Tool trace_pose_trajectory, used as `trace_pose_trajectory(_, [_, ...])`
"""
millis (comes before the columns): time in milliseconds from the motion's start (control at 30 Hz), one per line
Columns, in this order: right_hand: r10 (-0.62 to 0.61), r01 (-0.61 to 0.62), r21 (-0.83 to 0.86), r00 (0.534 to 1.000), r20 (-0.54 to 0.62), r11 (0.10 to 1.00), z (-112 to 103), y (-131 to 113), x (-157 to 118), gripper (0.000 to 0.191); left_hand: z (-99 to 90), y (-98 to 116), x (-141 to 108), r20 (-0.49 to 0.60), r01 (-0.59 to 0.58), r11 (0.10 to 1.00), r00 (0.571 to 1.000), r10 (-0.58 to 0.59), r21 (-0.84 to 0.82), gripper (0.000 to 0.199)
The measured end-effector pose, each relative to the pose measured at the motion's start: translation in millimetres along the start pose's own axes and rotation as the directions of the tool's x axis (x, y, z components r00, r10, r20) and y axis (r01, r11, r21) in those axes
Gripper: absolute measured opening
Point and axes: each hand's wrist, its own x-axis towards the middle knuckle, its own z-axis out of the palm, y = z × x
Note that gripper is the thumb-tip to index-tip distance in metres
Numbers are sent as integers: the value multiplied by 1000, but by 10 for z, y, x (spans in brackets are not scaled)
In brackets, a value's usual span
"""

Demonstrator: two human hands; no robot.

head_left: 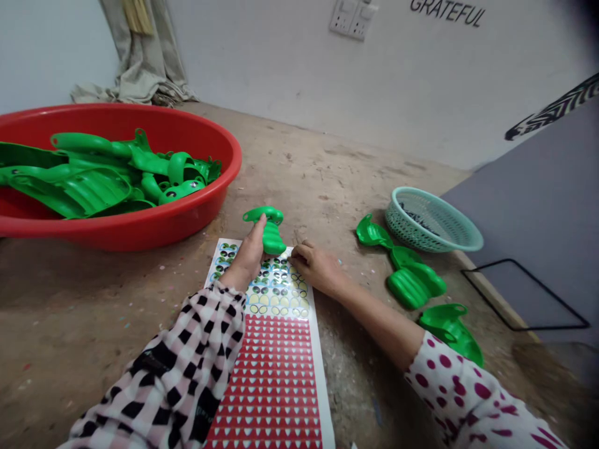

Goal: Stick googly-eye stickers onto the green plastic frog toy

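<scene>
My left hand [250,254] is closed around a green plastic piece [271,237] with a rounded, ridged body, holding it just above the top of a sticker sheet [281,374]. The upper part of that sheet carries rows of eye stickers [279,292] in green, black and yellow; below, it is red with rows of white tooth shapes. At the sheet's upper right corner, my right hand [316,267] has its thumb and fingers pinched together. Whatever lies between those fingertips is too small to make out.
A large red basin [219,193] full of green plastic pieces [93,181] stands at the left. Several more green pieces [412,284] lie on the floor at the right, beside a pale green basket [461,234] with small dark items. A black wire frame [524,328] lies farther right.
</scene>
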Motion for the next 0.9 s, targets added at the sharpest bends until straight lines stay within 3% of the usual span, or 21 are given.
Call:
trace_pose_trajectory(133, [-46,46,-56,999,15,997,-28,23,36,18,0,1,-3,-1,5,1000,1000,-5,8,38])
trace_pose_trajectory(333, [-95,88,110,994,62,990,-33,123,128,11,-10,-12,15,-13,10,1000,1000,-10,26,39])
trace_pose_trajectory(500, [-112,102,154,992,54,983,-9,159,137,11,-15,-19,20,-17,8,999,1000,-8,35,40])
trace_pose_trajectory(767, [13,-14,121,1000,9,993,16,34,45,12,-21,-25,11,39,-17,1000,999,17,8,39])
trace_pose_trajectory(900, [142,-142,100,990,10,985,14,-26,40,15,-15,-19,6,18,-12,1000,1000,12,12,39])
